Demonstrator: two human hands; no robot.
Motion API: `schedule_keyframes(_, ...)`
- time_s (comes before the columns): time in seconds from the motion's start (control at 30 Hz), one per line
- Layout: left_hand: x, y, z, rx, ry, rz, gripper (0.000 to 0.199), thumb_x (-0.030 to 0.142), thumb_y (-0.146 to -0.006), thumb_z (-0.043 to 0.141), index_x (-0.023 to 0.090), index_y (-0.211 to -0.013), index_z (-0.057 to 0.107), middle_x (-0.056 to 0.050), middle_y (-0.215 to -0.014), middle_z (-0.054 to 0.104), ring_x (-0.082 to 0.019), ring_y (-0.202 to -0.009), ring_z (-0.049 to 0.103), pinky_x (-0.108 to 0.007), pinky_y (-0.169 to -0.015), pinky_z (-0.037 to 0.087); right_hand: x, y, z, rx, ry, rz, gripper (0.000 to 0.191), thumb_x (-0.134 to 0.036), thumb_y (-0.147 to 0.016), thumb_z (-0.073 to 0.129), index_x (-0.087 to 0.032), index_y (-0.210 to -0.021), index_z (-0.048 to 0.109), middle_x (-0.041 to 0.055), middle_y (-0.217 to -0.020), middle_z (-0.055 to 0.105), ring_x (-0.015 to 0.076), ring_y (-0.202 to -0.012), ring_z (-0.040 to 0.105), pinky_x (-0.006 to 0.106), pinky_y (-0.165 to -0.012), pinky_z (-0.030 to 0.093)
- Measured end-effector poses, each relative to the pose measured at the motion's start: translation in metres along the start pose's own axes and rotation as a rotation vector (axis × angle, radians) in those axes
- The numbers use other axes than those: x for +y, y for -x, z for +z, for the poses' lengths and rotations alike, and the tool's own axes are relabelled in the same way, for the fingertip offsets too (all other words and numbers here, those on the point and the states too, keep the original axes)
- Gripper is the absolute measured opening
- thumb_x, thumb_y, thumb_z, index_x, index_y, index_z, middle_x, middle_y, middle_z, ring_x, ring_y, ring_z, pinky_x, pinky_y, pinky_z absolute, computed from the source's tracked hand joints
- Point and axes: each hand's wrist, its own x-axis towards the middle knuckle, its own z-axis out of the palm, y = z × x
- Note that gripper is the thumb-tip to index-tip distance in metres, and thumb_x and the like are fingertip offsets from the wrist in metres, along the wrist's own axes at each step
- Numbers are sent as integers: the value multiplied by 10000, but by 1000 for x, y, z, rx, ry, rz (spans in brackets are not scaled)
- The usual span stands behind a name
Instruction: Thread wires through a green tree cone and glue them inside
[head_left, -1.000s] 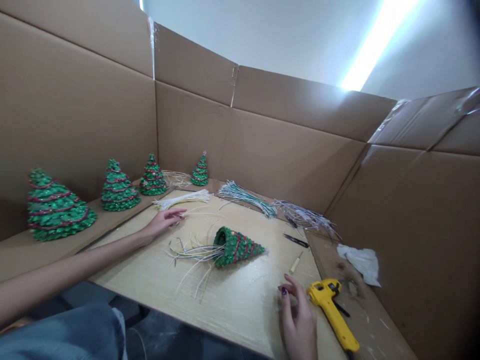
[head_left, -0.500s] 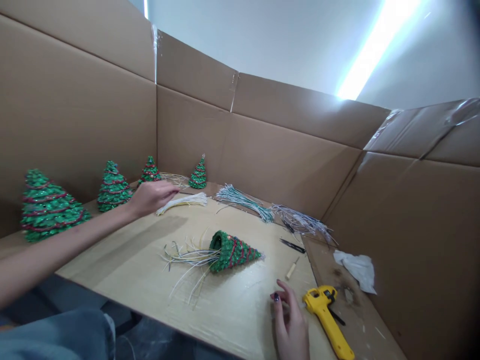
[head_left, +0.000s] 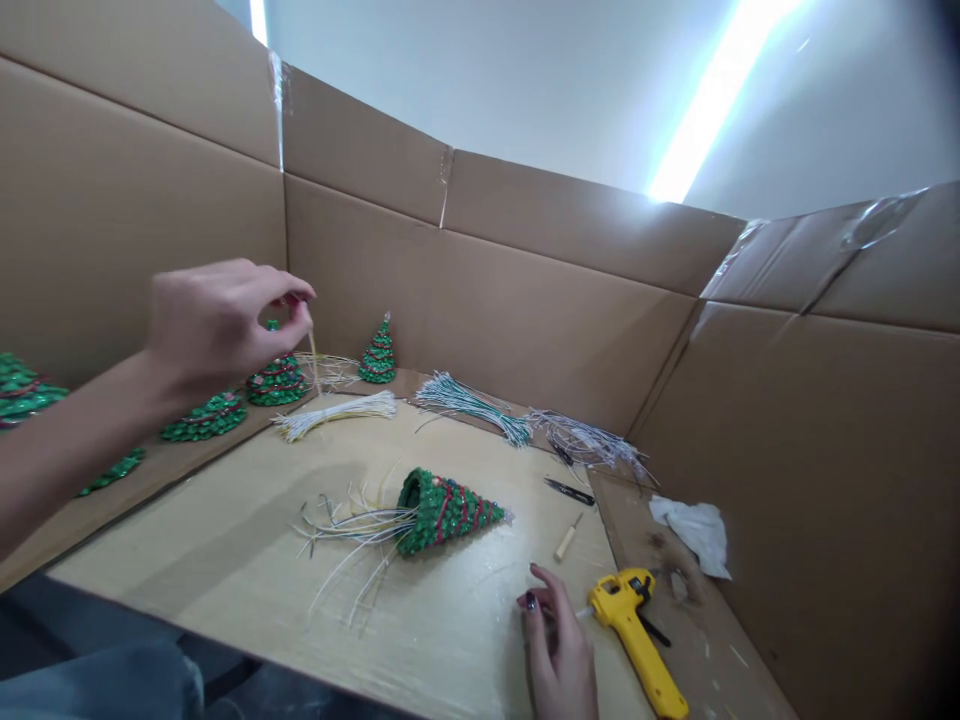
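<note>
As far as this view shows, the lying Christmas tree point(head_left: 450, 512) is partly wired: a spray of loose wires point(head_left: 352, 530) already runs out of its hollow base, though their ends lie untrimmed and splayed over the table point(head_left: 450, 640); what seems left is whatever the white-and-yellow wire bundle point(head_left: 337, 412), the green-and-white wire bundle point(head_left: 476, 405) and the pale purplish wire bundle point(head_left: 592, 440) have yet to supply; the small tree at the back point(head_left: 377, 355) and the trees along the left side stand upright, but I cannot tell how finished they are inside; my left hand point(head_left: 225, 320) is raised, thumb and fingers pinched on a thin yellowish wire point(head_left: 316, 365) that hangs down from the fingertips, its lower end hard to make out; my right hand point(head_left: 559, 645) rests near the table's front edge, fingers loosely bent, with nothing I can make out in it; the lying tree sits between my hands, apart from both, its tip pointing right, beyond my right hand and well below and to the right of my left; the yellow glue gun point(head_left: 637, 640) lies just beside my right hand.
</note>
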Motion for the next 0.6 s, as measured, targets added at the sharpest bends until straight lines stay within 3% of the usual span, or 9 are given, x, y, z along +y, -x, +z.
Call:
schedule_keyframes(0.1, -2, 9, 19, -292, 55, 151, 276, 327, -875, 521, 198, -909, 762, 35, -856, 756, -102, -725, 619, -202, -592, 327, -1, 0, 0, -2, -9, -4, 454, -558, -936, 508, -210, -1188, 655, 49, -867, 714, 205, -789, 694, 281, -732, 504)
schedule_keyframes(0.13, -4, 11, 23, -285, 8, 176, 281, 323, -881, 506, 206, -906, 760, 36, -896, 761, -107, -750, 623, -209, -578, 300, -1, 0, 0, 16, -14, -4, 452, -558, -935, 508, -210, -1182, 658, 46, -856, 712, 204, -782, 693, 279, -728, 503)
schedule_keyframes(0.23, -8, 17, 22, -130, -167, 169, 342, 337, -943, 440, 192, -984, 747, 20, -924, 752, -116, -805, 621, -227, -569, 252, -2, 0, 2, 46, -19, -2, 440, -550, -942, 499, -212, -1173, 660, 39, -840, 708, 197, -774, 687, 276, -730, 500)
schedule_keyframes(0.37, -3, 18, 3, 69, -255, 139, 321, 322, -930, 483, 164, -1050, 736, 27, -866, 739, -105, -817, 609, -214, -598, 269, -3, 1, 1, 42, -2, -26, 424, -525, -950, 498, -206, -1178, 660, 37, -838, 710, 193, -774, 689, 270, -726, 502)
schedule_keyframes(0.5, 26, 26, -6, 195, 106, 165, 203, 256, -897, 556, 183, -955, 736, 53, -808, 736, -73, -711, 610, -196, -634, 419, -7, 0, -1, 141, 33, -118, 348, -441, -973, 490, -186, -1116, 679, 47, -817, 713, 194, -746, 696, 279, -716, 521)
schedule_keyframes(0.6, 61, 42, -8, 214, 431, 308, 132, 143, -893, 585, 186, -954, 694, 38, -800, 728, -83, -713, 643, -207, -686, 506, -17, 0, -5, 313, 114, -306, 228, -313, -968, 522, -180, -1051, 687, 74, -860, 727, 211, -783, 706, 317, -756, 536)
